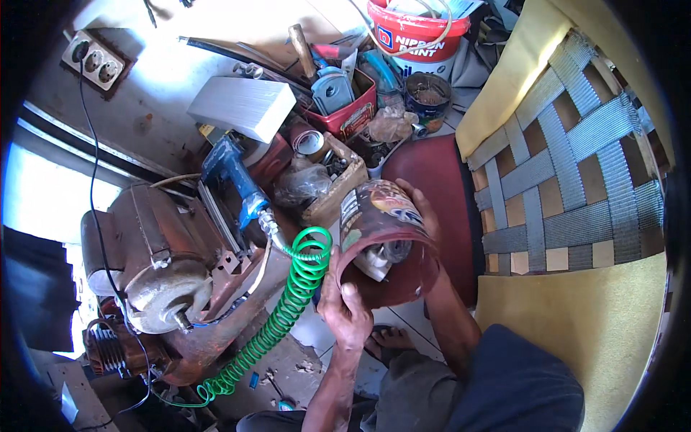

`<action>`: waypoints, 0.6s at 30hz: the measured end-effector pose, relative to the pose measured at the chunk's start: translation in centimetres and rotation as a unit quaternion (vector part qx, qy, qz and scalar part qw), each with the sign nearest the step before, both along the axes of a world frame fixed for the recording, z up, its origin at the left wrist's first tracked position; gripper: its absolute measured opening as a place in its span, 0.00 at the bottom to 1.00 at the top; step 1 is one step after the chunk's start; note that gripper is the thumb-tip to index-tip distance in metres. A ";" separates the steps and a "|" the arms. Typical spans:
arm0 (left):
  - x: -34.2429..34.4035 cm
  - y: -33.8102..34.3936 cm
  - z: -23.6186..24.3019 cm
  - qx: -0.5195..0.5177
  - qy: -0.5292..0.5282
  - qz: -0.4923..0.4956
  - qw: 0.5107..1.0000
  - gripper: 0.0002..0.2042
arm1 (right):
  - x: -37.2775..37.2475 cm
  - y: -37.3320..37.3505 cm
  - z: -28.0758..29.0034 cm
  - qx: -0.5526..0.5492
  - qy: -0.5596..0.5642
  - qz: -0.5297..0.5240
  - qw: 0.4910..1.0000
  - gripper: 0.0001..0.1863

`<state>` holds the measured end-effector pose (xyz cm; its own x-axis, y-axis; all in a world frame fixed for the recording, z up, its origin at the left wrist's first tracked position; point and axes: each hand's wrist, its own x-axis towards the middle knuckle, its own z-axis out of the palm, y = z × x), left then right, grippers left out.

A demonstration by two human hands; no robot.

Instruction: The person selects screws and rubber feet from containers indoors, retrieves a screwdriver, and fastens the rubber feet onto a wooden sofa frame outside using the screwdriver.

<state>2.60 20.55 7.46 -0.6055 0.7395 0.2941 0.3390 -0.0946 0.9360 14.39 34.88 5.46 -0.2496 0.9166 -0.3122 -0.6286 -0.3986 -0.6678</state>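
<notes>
Both of my hands grip a dark red can (360, 229) with a worn printed label, tipped so that its open mouth faces me. My left hand (345, 309) holds the rim at its lower left, with the thumb along the edge. Around the far right side of the can wraps my right hand (423, 209), its fingers partly hidden behind it. Inside lie a grey roll (396, 250) and a crumpled whitish piece (373, 263); the rest of the contents is in shadow. A coiled green air hose (288, 306) passes just left of my left hand.
A blue air tool (241, 180) rests on a rusty compressor (155, 252) at left. Behind stand a wooden box of hardware (338, 191), a red tool tin (360, 108) and a paint bucket (417, 32). A webbed seat frame (568, 165) leans at right, beside a red cushion (446, 165).
</notes>
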 end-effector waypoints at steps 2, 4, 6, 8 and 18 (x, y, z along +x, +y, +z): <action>1.0 -0.1 -1.4 -0.187 -0.216 0.023 0.958 0.27 | 0.2 -0.2 -0.1 0.166 -0.245 0.002 0.955 0.23; 1.8 0.9 -1.0 -0.289 -0.189 0.023 0.938 0.28 | 2.4 0.4 -3.2 -0.152 -0.256 0.054 0.953 0.20; 1.2 1.6 0.0 -0.364 -0.214 0.000 0.906 0.27 | 4.0 -0.1 -4.7 -0.238 -0.317 0.053 0.916 0.20; 2.6 0.5 0.1 -0.234 -0.196 0.006 0.952 0.28 | 5.1 -1.2 -6.0 0.036 -0.269 0.000 0.962 0.21; 3.8 -1.5 -1.3 -0.389 -0.271 -0.026 0.880 0.30 | 7.0 -1.9 -7.5 0.082 -0.495 0.084 0.861 0.24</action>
